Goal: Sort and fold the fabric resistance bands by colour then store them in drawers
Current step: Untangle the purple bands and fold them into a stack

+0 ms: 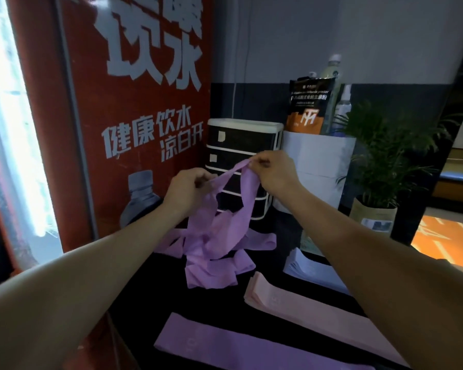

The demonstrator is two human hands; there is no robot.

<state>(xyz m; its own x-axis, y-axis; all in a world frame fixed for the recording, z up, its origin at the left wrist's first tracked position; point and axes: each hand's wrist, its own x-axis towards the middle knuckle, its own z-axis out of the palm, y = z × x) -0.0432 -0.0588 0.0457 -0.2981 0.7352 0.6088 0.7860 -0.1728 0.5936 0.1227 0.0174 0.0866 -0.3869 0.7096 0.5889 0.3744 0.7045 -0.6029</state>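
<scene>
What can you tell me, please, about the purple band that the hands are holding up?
The purple band is a thin, soft-looking lilac fabric strip, twisted and limp. The left hand and right hand pinch its top, in front of the drawer unit. It hangs down into a tangled purple pile on the dark table.

Gym reception corner: drinking-water dispenser (134, 116), protein powder pouch (309, 105), resistance bands (214, 236).
</scene>
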